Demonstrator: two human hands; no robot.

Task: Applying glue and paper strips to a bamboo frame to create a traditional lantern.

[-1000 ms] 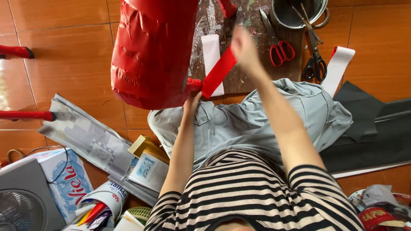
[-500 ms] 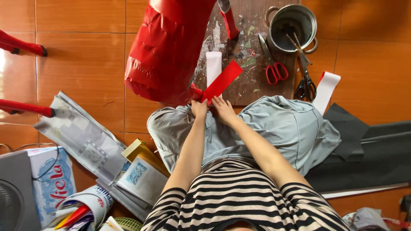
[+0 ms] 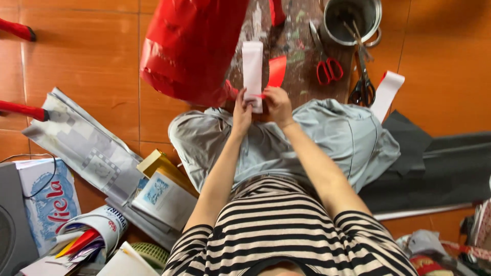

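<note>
My left hand [image 3: 242, 108] and my right hand [image 3: 277, 104] meet over my lap and pinch the near end of a paper strip [image 3: 252, 71]. The strip is red on one side and white on the other; its white face points away from me over a paint-spattered board [image 3: 296, 56], and a red part [image 3: 276, 70] folds off to the right. A big red plastic bag [image 3: 192, 46] lies just left of my hands, touching the strip's near end.
On the board lie red-handled scissors [image 3: 329, 70], black-handled scissors [image 3: 363, 88] and a metal pot [image 3: 353, 19] of tools. A second white strip [image 3: 386, 95] lies to the right, dark sheets [image 3: 434, 168] beyond it. Newspaper [image 3: 84, 145], boxes and rolled paper crowd the left floor.
My right arm has drawn back from a far reach to meet my left hand. The strip has turned from its red face slanting right to its white face pointing straight away.
</note>
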